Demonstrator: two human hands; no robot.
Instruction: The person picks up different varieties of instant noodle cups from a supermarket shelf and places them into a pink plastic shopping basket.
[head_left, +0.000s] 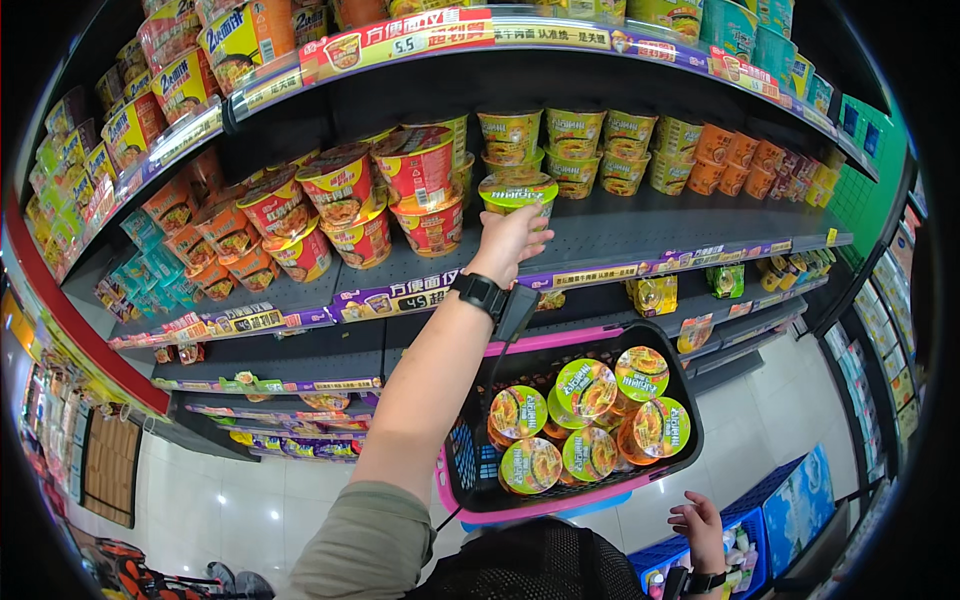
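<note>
My left hand (513, 236) reaches out to the middle shelf, its fingers spread at the near side of a green-lidded instant noodle cup (519, 192); whether they touch it cannot be told. That cup stands in front of stacked yellow-green noodle cups (574, 133). To its left are stacked red noodle cups (417, 166). My right hand (696, 516) is low at the right, fingers apart and slightly curled, with nothing in it. Between me and the shelf is a black shopping basket with a pink rim (480, 517), holding several green-lidded noodle cups (529, 465).
An upper shelf edge with price strips (555, 36) juts out above my left hand. Lower shelves (300, 386) carry a few packs. A blue crate (645, 559) with bottles stands at the lower right. Shoes (251, 583) show on the tiled floor at the lower left.
</note>
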